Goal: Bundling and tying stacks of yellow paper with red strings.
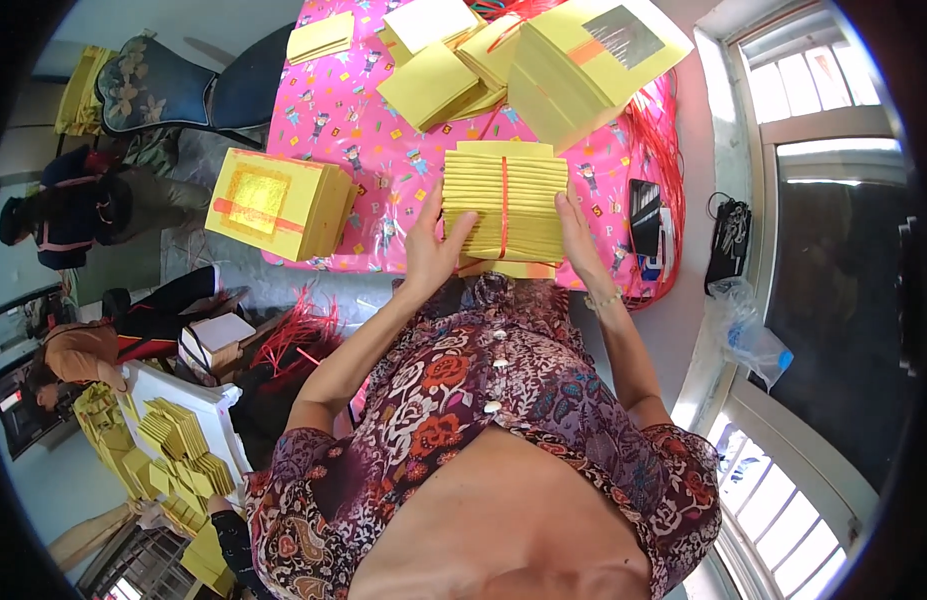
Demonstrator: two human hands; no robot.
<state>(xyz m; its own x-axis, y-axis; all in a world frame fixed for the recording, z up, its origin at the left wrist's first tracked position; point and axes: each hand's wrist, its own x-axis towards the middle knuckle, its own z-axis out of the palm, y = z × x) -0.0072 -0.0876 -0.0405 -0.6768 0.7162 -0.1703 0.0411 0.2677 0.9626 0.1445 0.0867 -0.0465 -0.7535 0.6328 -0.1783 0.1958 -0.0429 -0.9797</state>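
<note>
A thick bundle of yellow folded paper (pixel 473 205) stands at the near edge of the table, with a red strip (pixel 504 210) running down over its layered edges. My left hand (pixel 433 245) presses against its left side, the thumb lying over the front. From the right, my right hand (pixel 580 235) clasps the opposite side, its fingers along the edge. Between them the bundle is held from both sides. Its underside is hidden, and more yellow paper (pixel 523 269) shows just below it.
The pink patterned tablecloth (pixel 313 190) carries a yellow block with a gold square (pixel 278 205), a windowed yellow box (pixel 593 70), yellow stacks (pixel 428 85) and a phone (pixel 643 215). Red strips (pixel 663 150) hang on the right. At left, people sit near a white table (pixel 223 420).
</note>
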